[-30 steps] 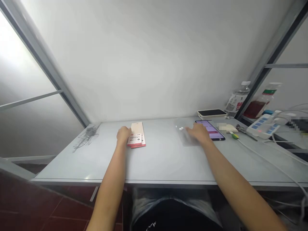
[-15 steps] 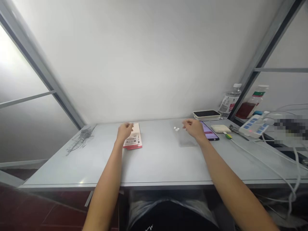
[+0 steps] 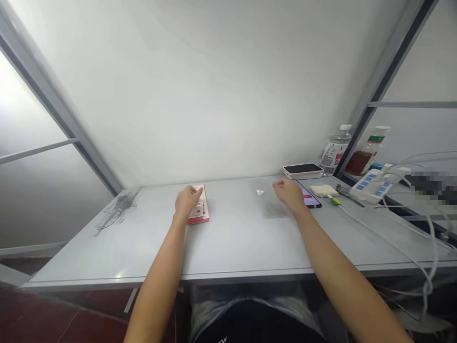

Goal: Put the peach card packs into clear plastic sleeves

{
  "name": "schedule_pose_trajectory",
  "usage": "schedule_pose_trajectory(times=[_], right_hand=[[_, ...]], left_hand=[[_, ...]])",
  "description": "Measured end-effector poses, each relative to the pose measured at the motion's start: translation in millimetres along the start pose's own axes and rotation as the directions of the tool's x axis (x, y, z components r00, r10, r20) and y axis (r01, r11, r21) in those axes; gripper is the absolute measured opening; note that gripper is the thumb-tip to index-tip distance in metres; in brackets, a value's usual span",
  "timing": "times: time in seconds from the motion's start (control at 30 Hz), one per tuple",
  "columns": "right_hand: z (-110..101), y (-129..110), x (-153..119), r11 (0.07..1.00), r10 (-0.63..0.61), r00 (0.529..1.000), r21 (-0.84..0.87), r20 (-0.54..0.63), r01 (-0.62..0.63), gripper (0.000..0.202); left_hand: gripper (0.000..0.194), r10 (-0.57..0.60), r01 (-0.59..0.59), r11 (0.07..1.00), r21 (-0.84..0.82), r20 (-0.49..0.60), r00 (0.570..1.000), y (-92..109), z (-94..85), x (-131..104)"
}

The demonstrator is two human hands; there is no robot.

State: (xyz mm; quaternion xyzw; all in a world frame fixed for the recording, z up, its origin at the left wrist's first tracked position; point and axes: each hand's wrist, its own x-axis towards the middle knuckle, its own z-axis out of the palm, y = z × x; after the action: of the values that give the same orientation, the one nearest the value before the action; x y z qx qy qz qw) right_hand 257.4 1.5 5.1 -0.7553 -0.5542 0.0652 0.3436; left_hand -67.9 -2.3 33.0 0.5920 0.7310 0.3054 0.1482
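My left hand [image 3: 188,200] is over a small stack of white and red printed cards [image 3: 198,215], thumb and fingers pinched together near their right edge. It covers the left part of the stack, and whatever may be between the fingertips is hidden. My right hand [image 3: 288,195] is curled closed above a clear plastic sheet or bag [image 3: 276,209] lying flat. Any item inside its fingers cannot be made out. Just left of this hand, a few small white pieces [image 3: 260,192] lie close together on the clear plastic.
Right of my right hand lie a phone with a lit screen [image 3: 310,196], a boxed black-topped device [image 3: 303,170], a cream-coloured block [image 3: 324,190] and a power strip [image 3: 371,186] with white cables. A water bottle [image 3: 334,150] stands behind. Dark scribbles [image 3: 119,209] mark the table's left side.
My left hand has shifted slightly right over the cards, covering more of their left side. My right hand has drawn a little away from the white pieces. The view has shifted slightly.
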Motion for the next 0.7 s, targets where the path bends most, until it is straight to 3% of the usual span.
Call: schedule_pose_trajectory(times=[0.03, 0.13, 0.23, 0.33, 0.57, 0.7], right_hand=[[-0.3, 6.0, 2.8, 0.996, 0.032, 0.998, -0.085, 0.050, -0.027, 0.031], [1.2, 14.9, 5.0, 0.964, 0.144, 0.969, -0.249, 0.201, -0.091, 0.047], [3.8, 15.0, 4.2, 0.952, 0.196, 0.947, -0.283, 0.254, -0.121, 0.056], [5.4, 16.4, 7.0, 0.958, 0.200, 0.941, -0.258, 0.272, -0.129, 0.049], [6.1, 19.4, 12.4, 0.985, 0.138, 0.954, -0.137, 0.268, -0.104, 0.023], [4.2, 15.0, 8.3, 0.990, 0.077, 0.967, -0.132, 0.242, -0.046, 0.022]], left_hand=[[0.044, -0.063, 0.064, 0.996, 0.055, -0.036, 0.997, -5.0, -4.8, 3.0], [0.060, -0.183, 0.180, 0.965, 0.192, -0.004, 0.983, -18.4, -15.4, 9.2], [0.065, -0.313, 0.274, 0.909, 0.315, 0.079, 0.946, -24.2, -18.9, 11.2], [0.059, -0.377, 0.308, 0.880, 0.362, 0.140, 0.915, -24.0, -18.9, 11.5], [0.058, -0.375, 0.333, 0.902, 0.274, 0.118, 0.919, -28.9, -18.5, 16.6], [0.045, -0.307, 0.306, 0.951, 0.035, 0.188, 0.933, -32.3, -18.9, 19.5]])
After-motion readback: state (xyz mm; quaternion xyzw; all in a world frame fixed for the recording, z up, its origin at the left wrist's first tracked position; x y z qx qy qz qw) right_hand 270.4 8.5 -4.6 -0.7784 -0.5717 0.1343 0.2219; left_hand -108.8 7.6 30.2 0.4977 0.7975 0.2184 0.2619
